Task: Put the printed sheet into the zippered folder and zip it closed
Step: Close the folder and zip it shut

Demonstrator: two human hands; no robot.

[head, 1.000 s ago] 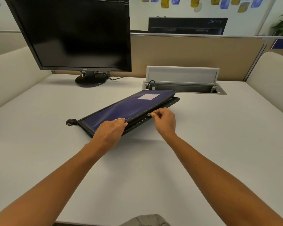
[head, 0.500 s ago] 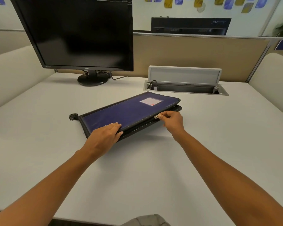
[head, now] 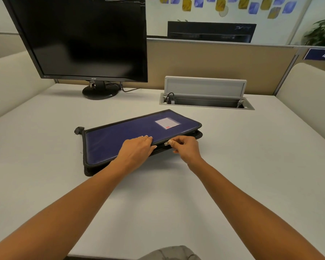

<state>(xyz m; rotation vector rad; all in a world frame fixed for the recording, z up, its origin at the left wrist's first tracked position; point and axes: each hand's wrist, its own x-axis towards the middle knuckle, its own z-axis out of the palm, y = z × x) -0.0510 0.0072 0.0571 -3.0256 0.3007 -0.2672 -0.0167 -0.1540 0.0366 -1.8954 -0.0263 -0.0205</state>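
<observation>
A dark blue zippered folder (head: 124,134) with black trim and a small white label lies flat on the white desk (head: 233,166), its lid down. My left hand (head: 135,152) presses on the lid near its front edge, fingers fairly straight. My right hand (head: 184,147) pinches the metal zipper pull (head: 166,143) on the folder's front edge, just right of the left hand. The folder's right corner still gapes slightly. The printed sheet is not visible.
A black monitor (head: 86,40) stands at the back left, its base (head: 100,91) and cable on the desk. An open cable box (head: 206,104) with raised lid sits at the back centre. Beige partitions enclose the desk.
The folder lid has come down flat. My right hand has slid the zipper pull leftward along the front edge, and my left hand has shifted right to meet it.
</observation>
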